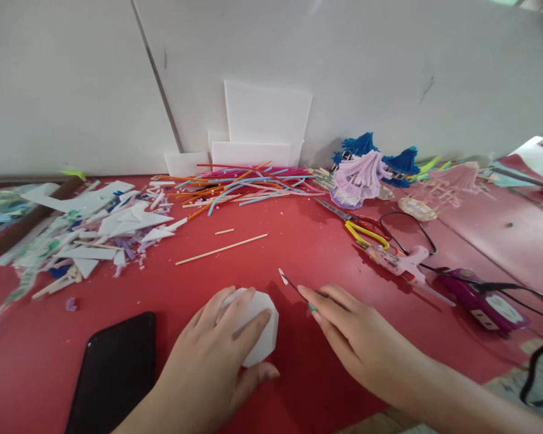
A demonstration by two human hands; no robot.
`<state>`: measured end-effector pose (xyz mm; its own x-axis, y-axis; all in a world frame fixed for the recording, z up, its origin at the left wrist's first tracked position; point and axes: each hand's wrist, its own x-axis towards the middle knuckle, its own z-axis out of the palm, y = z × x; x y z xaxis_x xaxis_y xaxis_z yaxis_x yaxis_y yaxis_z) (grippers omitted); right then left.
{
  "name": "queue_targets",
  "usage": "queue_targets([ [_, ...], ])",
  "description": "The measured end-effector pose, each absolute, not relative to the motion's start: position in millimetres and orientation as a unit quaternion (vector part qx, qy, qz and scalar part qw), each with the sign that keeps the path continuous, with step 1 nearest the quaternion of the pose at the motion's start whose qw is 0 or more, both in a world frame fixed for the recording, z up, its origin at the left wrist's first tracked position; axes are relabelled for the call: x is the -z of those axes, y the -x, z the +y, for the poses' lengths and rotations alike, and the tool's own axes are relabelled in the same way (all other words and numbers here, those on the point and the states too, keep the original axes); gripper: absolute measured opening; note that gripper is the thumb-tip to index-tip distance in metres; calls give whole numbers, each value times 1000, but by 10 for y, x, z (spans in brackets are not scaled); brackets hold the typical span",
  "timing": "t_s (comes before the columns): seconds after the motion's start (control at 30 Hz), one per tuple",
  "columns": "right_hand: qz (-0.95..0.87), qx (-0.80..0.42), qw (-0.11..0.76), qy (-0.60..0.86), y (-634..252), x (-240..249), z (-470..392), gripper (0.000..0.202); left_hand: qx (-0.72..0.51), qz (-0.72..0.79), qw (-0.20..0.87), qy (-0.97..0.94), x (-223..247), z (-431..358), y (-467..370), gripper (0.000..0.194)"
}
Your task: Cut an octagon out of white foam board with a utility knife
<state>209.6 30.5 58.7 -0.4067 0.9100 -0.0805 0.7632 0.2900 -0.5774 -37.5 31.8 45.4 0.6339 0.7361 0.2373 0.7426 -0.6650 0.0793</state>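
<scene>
My left hand [224, 346] lies over a white eight-sided foam piece [265, 337], fingers across its top and thumb by its near edge, holding it against the red table. My right hand [348, 325] is closed on a slim knife-like tool [293, 286], just right of the foam piece and apart from it. The tool has a dark thin shaft, a pale pointed tip and a bit of green at the fingers; most of its handle is hidden. Beyond the hands lie a long thin wooden stick [221, 249] and a short stick [225, 231].
A black phone [115, 367] lies left. White scraps [127, 220] pile up behind it. Coloured pipe cleaners [248, 181] lie at the back before white boards [266, 114]. To the right are small pavilion models [359, 175], yellow-handled scissors [366, 232], a pink glue gun [407, 265] and a purple power strip [484, 301].
</scene>
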Motion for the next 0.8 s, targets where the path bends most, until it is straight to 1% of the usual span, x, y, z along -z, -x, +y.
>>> queue_targets([
  [0.07, -800, -299, 139, 500, -2065, -610, 305, 48, 141, -420, 24, 896, -440, 310, 353, 38],
  [0.17, -806, -336, 140, 467, -2006, -628, 304, 48, 160, -410, 44, 897, -398, 306, 325, 31],
  [0.3, -806, -353, 143, 453, -1946, -616, 328, 47, 157, -377, 53, 911, -340, 294, 297, 34],
  [0.5, -810, -357, 133, 446, -1912, -610, 345, 48, 156, -386, 48, 908, -323, 272, 266, 38],
  [0.7, -804, -365, 131, 451, -1888, -623, 331, 49, 148, -397, 16, 906, -349, 282, 272, 37],
  [0.8, -804, -373, 127, 446, -1895, -632, 341, 49, 144, -400, 14, 905, -322, 271, 276, 41],
])
